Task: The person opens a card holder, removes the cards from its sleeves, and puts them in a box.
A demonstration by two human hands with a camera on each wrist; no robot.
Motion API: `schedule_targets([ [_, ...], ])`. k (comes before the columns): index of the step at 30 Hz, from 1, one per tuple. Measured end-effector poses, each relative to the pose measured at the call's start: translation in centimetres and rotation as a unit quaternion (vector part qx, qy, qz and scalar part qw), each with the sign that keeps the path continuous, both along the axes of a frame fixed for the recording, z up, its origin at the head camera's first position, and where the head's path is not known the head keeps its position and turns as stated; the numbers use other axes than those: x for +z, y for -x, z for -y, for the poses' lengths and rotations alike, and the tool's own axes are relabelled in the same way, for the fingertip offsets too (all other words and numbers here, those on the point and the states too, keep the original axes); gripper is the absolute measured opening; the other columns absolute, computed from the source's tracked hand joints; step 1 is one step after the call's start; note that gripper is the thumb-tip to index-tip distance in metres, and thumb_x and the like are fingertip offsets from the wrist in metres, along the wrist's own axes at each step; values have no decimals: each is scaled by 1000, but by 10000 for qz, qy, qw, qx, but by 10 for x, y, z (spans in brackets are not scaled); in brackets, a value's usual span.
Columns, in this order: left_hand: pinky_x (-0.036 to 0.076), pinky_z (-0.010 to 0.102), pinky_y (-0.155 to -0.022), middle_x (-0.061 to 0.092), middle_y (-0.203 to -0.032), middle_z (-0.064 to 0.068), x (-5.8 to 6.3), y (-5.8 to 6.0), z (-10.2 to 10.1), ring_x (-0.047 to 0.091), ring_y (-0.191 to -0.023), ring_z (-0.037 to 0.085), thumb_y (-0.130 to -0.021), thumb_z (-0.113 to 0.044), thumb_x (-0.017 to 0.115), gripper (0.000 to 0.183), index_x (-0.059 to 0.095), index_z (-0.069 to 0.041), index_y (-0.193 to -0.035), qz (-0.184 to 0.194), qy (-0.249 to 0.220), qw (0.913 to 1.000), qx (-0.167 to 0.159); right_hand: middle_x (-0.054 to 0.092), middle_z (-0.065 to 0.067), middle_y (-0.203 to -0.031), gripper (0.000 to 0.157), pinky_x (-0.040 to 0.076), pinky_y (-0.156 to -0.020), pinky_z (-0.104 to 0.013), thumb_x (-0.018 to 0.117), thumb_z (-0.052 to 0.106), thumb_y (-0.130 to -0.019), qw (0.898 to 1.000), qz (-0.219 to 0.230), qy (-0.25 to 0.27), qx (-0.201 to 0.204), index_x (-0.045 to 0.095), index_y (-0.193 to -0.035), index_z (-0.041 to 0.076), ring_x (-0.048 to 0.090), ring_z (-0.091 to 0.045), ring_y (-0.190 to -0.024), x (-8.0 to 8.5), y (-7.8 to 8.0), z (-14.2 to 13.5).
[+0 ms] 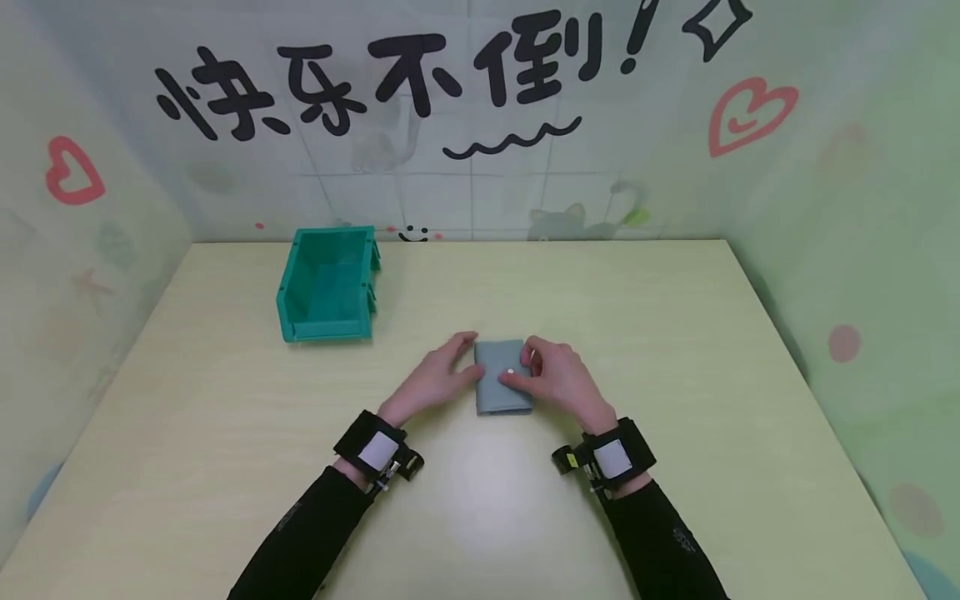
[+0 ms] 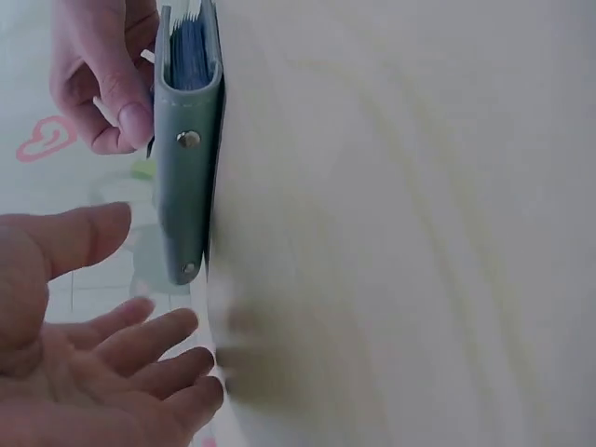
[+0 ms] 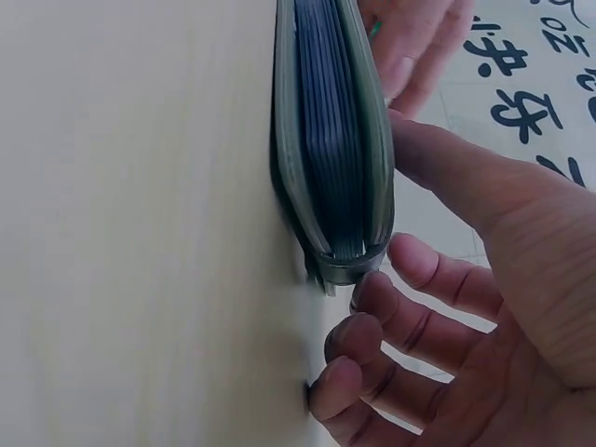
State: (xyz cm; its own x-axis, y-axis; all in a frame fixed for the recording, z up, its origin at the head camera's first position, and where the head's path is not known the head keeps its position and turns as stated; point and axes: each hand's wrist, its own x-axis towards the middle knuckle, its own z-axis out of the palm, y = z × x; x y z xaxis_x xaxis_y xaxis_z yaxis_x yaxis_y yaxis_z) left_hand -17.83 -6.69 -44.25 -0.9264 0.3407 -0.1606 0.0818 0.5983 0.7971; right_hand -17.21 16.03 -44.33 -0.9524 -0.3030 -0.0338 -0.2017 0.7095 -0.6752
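Observation:
A small grey-blue card holder (image 1: 491,392) lies flat on the table between both hands. Clear inner sleeves (image 3: 326,121) show along its side in the right wrist view, where a short strap (image 3: 346,268) crosses the edge. Metal studs mark its spine (image 2: 186,205). My right hand (image 1: 558,379) grips the strap side, thumb on the upper cover near a pale snap (image 1: 511,372), fingers bent beside the edge. By the spine, my left hand (image 1: 435,379) has loosely spread fingers (image 2: 149,340), apart from the holder in the left wrist view.
A teal open-top bin (image 1: 330,329) stands at the back left of the pale wooden table (image 1: 225,400). Printed wall panels (image 1: 480,200) rise behind the table and along both sides.

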Motion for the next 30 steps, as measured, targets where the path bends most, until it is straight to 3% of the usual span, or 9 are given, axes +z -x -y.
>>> schedule_targets([
  [3, 41, 52, -112, 53, -144, 23, 2, 2, 13, 50, -133, 40, -99, -15, 59, 52, 44, -2, -147, -812, -520, 9898, 1047, 47, 2, -64, 34, 32, -56, -23, 80, 34, -85, 9999, -55, 12, 95, 58, -95, 10, 44, -13, -58, 0, 1, 1],
  [5, 42, 48, -105, 53, -135, 24, 3, 6, 24, 50, -123, 40, -96, -8, 59, 47, 50, -1, -141, -1497, -812, 9662, 1934, 46, 2, -64, 32, 31, -56, -23, 80, 33, -86, 9998, -99, -11, 147, 60, -97, 10, 43, -13, -58, 0, 2, 1],
  [8, 36, 47, -99, 43, -130, 25, 5, 11, 40, 40, -119, 39, -92, -3, 61, 48, 50, -1, -139, -2190, -979, 9211, 3066, 43, 2, -64, 30, 30, -56, -23, 79, 31, -87, 9997, -145, 9, 201, 61, -98, 11, 42, -13, -58, 1, 1, 2],
  [10, 33, 49, -101, 39, -134, 25, 5, 16, 50, 33, -122, 39, -91, -5, 64, 54, 46, -2, -142, -2298, -853, 9062, 3446, 42, 2, -65, 28, 29, -56, -23, 79, 30, -87, 9997, -132, 23, 220, 62, -98, 11, 41, -13, -58, 2, 0, 2],
  [11, 32, 50, -103, 38, -136, 25, 5, 19, 54, 32, -124, 40, -91, -7, 64, 56, 43, -2, -144, -2249, -760, 9050, 3530, 42, 2, -65, 28, 29, -56, -23, 79, 30, -87, 9997, -118, 40, 215, 62, -98, 11, 41, -13, -58, 2, 0, 1],
  [14, 33, 52, -104, 43, -138, 26, 4, 26, 64, 36, -125, 41, -94, -8, 63, 56, 41, 1, -145, -2008, -526, 9133, 3505, 40, 3, -65, 27, 29, -56, -23, 78, 30, -87, 9997, -23, 104, 222, 62, -99, 12, 40, -13, -58, 1, -1, 1],
  [18, 39, 48, -94, 56, -122, 25, 3, 32, 66, 52, -111, 39, -94, -5, 63, 46, 52, 4, -137, -1977, -291, 9208, 3350, 39, 3, -65, 26, 29, -57, -23, 78, 29, -88, 9996, 74, 163, 218, 62, -99, 12, 39, -13, -58, -3, -3, 0],
  [24, 45, 42, -82, 65, -107, 22, 6, 35, 38, 61, -88, 36, -90, -8, 69, 40, 61, 6, -127, -2137, 118, 9388, 2700, 37, 3, -62, 24, 28, -57, -23, 78, 27, -88, 9995, 55, 279, 166, 63, -98, 11, 37, -13, -56, -5, -6, -1],
  [30, 50, 44, -82, 66, -107, 22, 8, 37, 8, 64, -85, 35, -90, -7, 71, 37, 63, 6, -125, -2116, -38, 9500, 2297, 38, 3, -63, 24, 29, -57, -23, 77, 28, -88, 9993, 69, 250, 283, 62, -97, 10, 39, -13, -57, -4, -9, -1],
])
